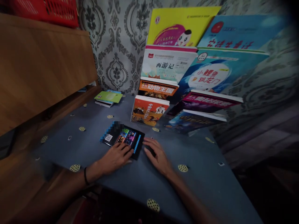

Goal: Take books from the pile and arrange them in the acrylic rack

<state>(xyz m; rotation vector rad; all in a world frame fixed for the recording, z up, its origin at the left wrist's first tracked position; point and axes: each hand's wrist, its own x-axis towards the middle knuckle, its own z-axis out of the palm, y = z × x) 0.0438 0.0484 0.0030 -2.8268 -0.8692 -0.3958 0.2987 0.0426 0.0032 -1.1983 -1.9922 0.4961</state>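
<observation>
A dark book (108, 132) lies flat on the table, its cover with a barcode and small colourful pictures facing up. Across its near edge rests my left hand (118, 156), fingers stretched out over the cover; a black band circles that wrist. My right hand (157, 154) lies on the table just right of the book, fingers extended and slightly apart, the fingertips close to the book's right edge. Whether those fingertips touch the book I cannot tell. Neither hand grips anything.
Books stand in tiers behind, including an orange book (149, 111), a dark blue book (191, 121) and a yellow book (182, 25). A small stack with a green book (108, 96) lies at the back left. A wooden cabinet (46, 59) carries a red basket (63, 14). The patterned blue tablecloth (201, 193) covers the table.
</observation>
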